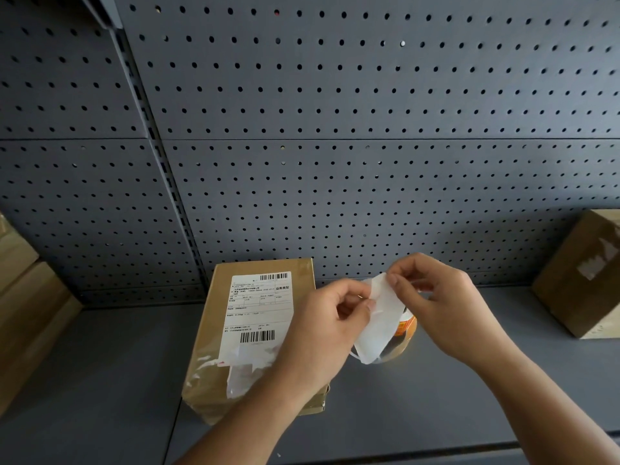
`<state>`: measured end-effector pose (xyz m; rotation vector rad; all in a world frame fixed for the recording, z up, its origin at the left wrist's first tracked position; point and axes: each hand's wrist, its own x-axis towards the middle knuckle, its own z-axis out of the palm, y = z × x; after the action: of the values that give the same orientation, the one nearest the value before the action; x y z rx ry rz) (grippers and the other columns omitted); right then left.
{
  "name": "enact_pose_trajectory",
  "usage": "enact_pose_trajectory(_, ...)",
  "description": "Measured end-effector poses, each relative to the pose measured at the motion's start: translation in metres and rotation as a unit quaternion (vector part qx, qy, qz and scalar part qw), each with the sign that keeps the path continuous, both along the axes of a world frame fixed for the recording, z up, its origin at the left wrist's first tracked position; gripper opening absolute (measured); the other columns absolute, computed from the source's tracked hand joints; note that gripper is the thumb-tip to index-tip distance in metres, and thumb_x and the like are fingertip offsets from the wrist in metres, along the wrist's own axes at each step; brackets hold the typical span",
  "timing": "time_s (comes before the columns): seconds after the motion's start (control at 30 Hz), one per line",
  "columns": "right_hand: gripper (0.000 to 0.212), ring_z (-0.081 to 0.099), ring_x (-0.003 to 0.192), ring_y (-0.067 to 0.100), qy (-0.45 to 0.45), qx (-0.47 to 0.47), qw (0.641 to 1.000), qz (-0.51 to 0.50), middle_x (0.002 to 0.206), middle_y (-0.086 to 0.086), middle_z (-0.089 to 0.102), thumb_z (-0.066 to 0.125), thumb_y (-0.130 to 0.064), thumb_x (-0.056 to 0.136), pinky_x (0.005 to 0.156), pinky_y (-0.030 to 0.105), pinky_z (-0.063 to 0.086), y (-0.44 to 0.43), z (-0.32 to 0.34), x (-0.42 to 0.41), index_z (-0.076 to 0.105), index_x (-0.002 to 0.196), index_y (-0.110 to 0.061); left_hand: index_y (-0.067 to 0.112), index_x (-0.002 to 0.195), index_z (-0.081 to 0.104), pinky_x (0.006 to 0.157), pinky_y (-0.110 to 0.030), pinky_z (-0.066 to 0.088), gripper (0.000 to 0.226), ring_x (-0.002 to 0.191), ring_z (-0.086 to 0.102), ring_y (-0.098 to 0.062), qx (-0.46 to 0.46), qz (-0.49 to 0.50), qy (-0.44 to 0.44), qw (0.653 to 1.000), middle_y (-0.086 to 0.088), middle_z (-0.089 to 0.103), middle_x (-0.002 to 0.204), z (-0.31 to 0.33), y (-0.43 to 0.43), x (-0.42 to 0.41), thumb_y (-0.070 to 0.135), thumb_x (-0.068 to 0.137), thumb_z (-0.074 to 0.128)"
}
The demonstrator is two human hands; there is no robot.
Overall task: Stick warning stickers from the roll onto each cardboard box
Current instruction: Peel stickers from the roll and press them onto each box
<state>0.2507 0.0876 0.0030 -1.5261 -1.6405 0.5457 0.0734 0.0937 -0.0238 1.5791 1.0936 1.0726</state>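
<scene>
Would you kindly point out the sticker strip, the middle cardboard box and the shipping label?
sticker strip (379, 325): head view, white backing paper between the hands.
middle cardboard box (209, 333): head view, bare brown top, left part.
shipping label (260, 310): head view, centre of the white sheet.

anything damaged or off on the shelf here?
Yes. The middle cardboard box has a shipping label torn at its near end, with ragged peeled strips. The box at right shows torn white label residue. Both hands hold the sticker strip.
</scene>
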Motion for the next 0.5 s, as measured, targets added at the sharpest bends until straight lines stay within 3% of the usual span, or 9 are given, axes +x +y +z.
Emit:
enact_pose_trajectory(0.1, 0.014, 0.063, 0.072, 0.0, 0.041, 0.009, 0.998, -0.048, 0.081, -0.011, 0.071, 0.063, -0.017, 0.096, 0.061, 0.01, 0.045, 0.008, 0.001, 0.009, 0.066, 0.085, -0.025, 0.028, 0.094, 0.071, 0.065, -0.01, 0.046, 0.012, 0.07, 0.061, 0.005, -0.016, -0.007, 0.021, 1.0, 0.017, 0.069, 0.076, 0.001, 0.0, 0.0, 0.016, 0.093, 0.069)
enact_pose_trajectory(0.33, 0.012, 0.066, 0.081, 0.023, 0.072, 0.061, 0.984, -0.151, 0.086, -0.005, 0.071, 0.06, -0.023, 0.099, 0.076, 0.043, 0.055, 0.019, 0.012, 0.036, 0.065, 0.089, -0.024, 0.024, 0.101, 0.073, 0.065, -0.01, 0.045, 0.009, 0.074, 0.061, 0.001, -0.018, -0.015, 0.103, 0.994, 0.009, 0.072, 0.086, 0.004, -0.003, 0.002, 0.023, 0.095, 0.067)
enact_pose_trajectory(0.4, 0.013, 0.065, 0.078, 0.023, 0.078, 0.081, 0.979, -0.168, 0.087, -0.006, 0.07, 0.059, -0.024, 0.099, 0.069, 0.039, 0.053, 0.017, 0.018, 0.039, 0.064, 0.088, -0.025, 0.024, 0.103, 0.073, 0.069, -0.009, 0.045, 0.011, 0.081, 0.063, 0.001, -0.019, -0.027, 0.121, 0.992, 0.011, 0.072, 0.09, 0.005, -0.003, 0.003, 0.024, 0.095, 0.066)
enact_pose_trajectory(0.5, 0.012, 0.067, 0.067, 0.019, 0.086, 0.109, 0.977, -0.164, 0.09, -0.001, 0.071, 0.059, -0.022, 0.1, 0.057, 0.021, 0.049, 0.011, 0.024, 0.036, 0.062, 0.088, -0.024, 0.026, 0.096, 0.076, 0.07, -0.011, 0.048, 0.012, 0.082, 0.067, 0.0, -0.006, -0.046, 0.142, 0.989, 0.012, 0.074, 0.085, 0.008, -0.006, 0.003, 0.033, 0.095, 0.066)
